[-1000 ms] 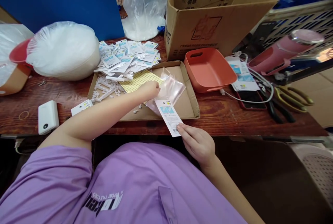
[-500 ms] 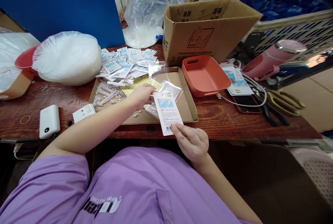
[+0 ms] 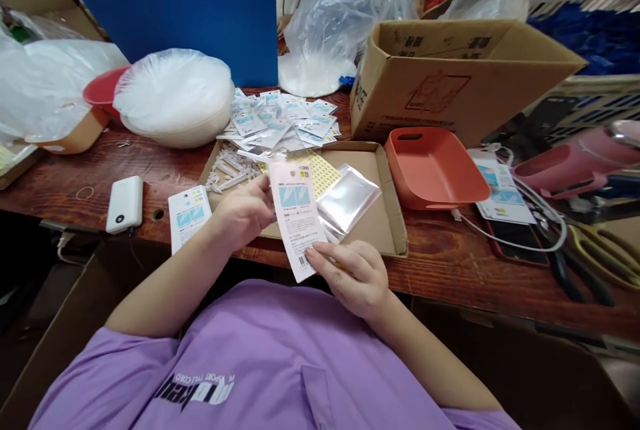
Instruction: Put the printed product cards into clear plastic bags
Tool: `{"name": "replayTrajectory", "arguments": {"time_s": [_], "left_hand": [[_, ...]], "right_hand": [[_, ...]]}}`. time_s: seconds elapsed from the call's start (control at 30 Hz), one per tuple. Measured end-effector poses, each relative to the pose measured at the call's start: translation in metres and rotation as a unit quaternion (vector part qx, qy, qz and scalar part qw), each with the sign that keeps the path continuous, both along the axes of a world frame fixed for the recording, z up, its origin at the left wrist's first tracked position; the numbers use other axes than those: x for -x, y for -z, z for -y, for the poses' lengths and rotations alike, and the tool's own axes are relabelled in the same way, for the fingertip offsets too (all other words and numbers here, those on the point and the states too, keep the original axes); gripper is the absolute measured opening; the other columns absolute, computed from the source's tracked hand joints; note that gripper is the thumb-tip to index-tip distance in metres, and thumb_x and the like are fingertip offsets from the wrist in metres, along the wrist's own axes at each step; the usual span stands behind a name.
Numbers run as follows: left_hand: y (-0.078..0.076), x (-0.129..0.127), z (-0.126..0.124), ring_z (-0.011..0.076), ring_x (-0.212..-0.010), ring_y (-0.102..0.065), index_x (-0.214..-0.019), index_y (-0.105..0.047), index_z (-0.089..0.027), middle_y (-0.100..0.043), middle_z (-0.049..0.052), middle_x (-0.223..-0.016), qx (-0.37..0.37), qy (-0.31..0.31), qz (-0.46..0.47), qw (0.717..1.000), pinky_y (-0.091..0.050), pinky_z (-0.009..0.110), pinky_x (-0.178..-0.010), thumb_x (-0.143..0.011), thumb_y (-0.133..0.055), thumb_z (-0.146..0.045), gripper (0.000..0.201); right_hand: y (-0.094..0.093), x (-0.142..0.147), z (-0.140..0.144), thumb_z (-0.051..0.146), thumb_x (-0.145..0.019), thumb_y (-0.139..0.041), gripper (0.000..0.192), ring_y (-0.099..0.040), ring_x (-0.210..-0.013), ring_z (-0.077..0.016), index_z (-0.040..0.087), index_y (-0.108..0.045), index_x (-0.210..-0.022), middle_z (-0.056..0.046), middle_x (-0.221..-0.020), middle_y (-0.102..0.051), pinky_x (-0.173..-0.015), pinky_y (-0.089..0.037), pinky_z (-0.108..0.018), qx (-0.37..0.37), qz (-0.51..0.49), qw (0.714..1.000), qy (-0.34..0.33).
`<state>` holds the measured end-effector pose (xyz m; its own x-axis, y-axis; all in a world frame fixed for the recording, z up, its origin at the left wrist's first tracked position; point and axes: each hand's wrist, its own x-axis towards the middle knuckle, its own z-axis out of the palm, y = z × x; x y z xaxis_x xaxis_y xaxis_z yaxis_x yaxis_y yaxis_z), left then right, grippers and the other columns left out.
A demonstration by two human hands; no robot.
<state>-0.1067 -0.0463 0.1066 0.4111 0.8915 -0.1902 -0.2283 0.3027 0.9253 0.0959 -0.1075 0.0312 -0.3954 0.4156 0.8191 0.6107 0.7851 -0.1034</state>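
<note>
A white printed packaging card (image 3: 299,223) with blue pictures and a barcode is tilted in front of me, over the front edge of the shallow cardboard tray (image 3: 399,217). My right hand (image 3: 356,277) pinches its lower right edge between thumb and fingers. At its upper left edge, the closed fingers of my left hand (image 3: 245,211) meet the card, their tips partly hidden. Clear film shows around the card's top. Behind it in the tray lie clear plastic sleeves (image 3: 350,200), a yellow dotted sheet (image 3: 325,173) and small clear plastic pieces (image 3: 233,167).
Packed cards (image 3: 280,117) are heaped at the tray's back. A loose stack of cards (image 3: 189,217) and a white power bank (image 3: 125,203) lie left. An orange basket (image 3: 435,170), a cardboard box (image 3: 460,90), a cable, phone and scissors (image 3: 605,253) stand or lie right.
Both hands and the card have shifted left and closer to me, uncovering more of the clear sleeves. The view has also turned to the left.
</note>
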Motion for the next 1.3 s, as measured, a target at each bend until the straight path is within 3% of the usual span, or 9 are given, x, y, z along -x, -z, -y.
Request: {"name": "replayTrajectory", "arguments": {"time_s": [0.17,0.37,0.6,0.73,0.8,0.93,1.07,1.17,1.3], "left_hand": [[0.029,0.009,0.02,0.0254,-0.095,-0.066,-0.111,-0.055,-0.023,-0.069,0.004,-0.1,-0.05,-0.064,-0.038,0.996,-0.055,0.036,-0.077,-0.062,-0.07,-0.026,0.051],[0.041,0.019,0.017,0.0197,-0.089,-0.066,-0.104,-0.059,-0.02,-0.07,0.004,-0.099,-0.085,-0.086,-0.043,0.992,-0.053,0.031,-0.079,-0.068,-0.071,-0.026,0.038],[0.055,0.031,0.025,0.0239,-0.117,-0.056,-0.117,-0.059,-0.021,-0.064,0.007,-0.121,-0.149,-0.038,-0.024,0.988,-0.043,0.036,-0.101,-0.078,-0.068,-0.027,0.04],[0.063,0.04,0.032,0.0239,-0.126,-0.048,-0.122,-0.057,-0.023,-0.057,0.006,-0.132,-0.131,-0.067,-0.013,0.989,-0.038,0.035,-0.106,-0.08,-0.066,-0.024,0.043],[0.066,0.047,0.035,0.0239,-0.126,-0.049,-0.127,-0.054,-0.026,-0.054,0.005,-0.136,-0.107,-0.079,0.009,0.991,-0.04,0.034,-0.104,-0.079,-0.068,-0.022,0.05],[0.064,0.057,0.04,0.0219,-0.125,-0.05,-0.131,-0.05,-0.031,-0.053,0.002,-0.137,-0.075,-0.094,0.052,0.991,-0.041,0.032,-0.104,-0.077,-0.069,-0.019,0.058],[0.056,0.061,0.044,0.0179,-0.11,-0.061,-0.121,-0.057,-0.028,-0.064,0.002,-0.121,-0.041,-0.101,0.102,0.989,-0.046,0.029,-0.097,-0.078,-0.069,-0.021,0.045],[0.052,0.064,0.045,0.0183,-0.102,-0.064,-0.116,-0.059,-0.026,-0.068,0.004,-0.11,-0.017,-0.087,0.11,0.99,-0.048,0.034,-0.096,-0.079,-0.068,-0.024,0.038],[0.038,0.071,0.029,0.0206,-0.116,-0.058,-0.118,-0.056,-0.026,-0.063,0.004,-0.122,-0.037,-0.095,0.076,0.992,-0.046,0.034,-0.098,-0.079,-0.067,-0.02,0.041]], "right_hand": [[-0.005,0.022,-0.001,0.011,-0.088,-0.055,0.05,-0.061,-0.07,-0.0131,0.024,-0.047,-0.136,-0.003,-0.096,-0.072,-0.062,-0.049,-0.027,0.017,0.007,0.999,-0.051],[-0.011,0.035,-0.008,0.013,-0.088,-0.054,0.042,-0.062,-0.089,-0.0173,0.019,-0.053,-0.13,-0.006,-0.102,-0.071,-0.078,-0.05,-0.03,0.007,0.073,0.997,-0.026],[-0.027,0.048,-0.03,0.014,-0.09,-0.048,0.039,-0.059,-0.11,-0.0215,0.02,-0.055,-0.127,-0.01,-0.121,-0.064,-0.093,-0.051,-0.038,0.123,0.068,0.989,-0.037],[-0.031,0.063,-0.041,0.021,-0.093,-0.046,0.034,-0.049,-0.125,-0.0256,0.01,-0.058,-0.123,-0.014,-0.131,-0.057,-0.1,-0.048,-0.04,0.112,0.127,0.985,-0.037],[-0.031,0.07,-0.045,0.023,-0.094,-0.045,0.034,-0.05,-0.125,-0.0243,0.012,-0.058,-0.123,-0.012,-0.13,-0.059,-0.101,-0.048,-0.039,0.097,0.136,0.985,-0.052],[-0.03,0.078,-0.052,0.032,-0.091,-0.053,0.033,-0.051,-0.125,-0.0254,0.015,-0.062,-0.118,-0.011,-0.124,-0.063,-0.106,-0.042,-0.044,0.07,0.114,0.985,-0.107],[-0.03,0.089,-0.061,0.026,-0.091,-0.053,0.029,-0.05,-0.125,-0.0226,0.02,-0.061,-0.118,-0.01,-0.121,-0.064,-0.105,-0.042,-0.042,0.105,0.08,0.979,-0.158],[-0.028,0.102,-0.071,0.03,-0.09,-0.055,0.036,-0.049,-0.125,-0.025,0.023,-0.055,-0.125,-0.012,-0.126,-0.059,-0.101,-0.045,-0.046,0.172,-0.003,0.981,-0.091],[-0.026,0.117,-0.091,0.038,-0.09,-0.052,0.044,-0.049,-0.124,-0.0269,0.021,-0.05,-0.13,-0.015,-0.13,-0.053,-0.102,-0.043,-0.048,0.181,-0.029,0.983,-0.022]]}}
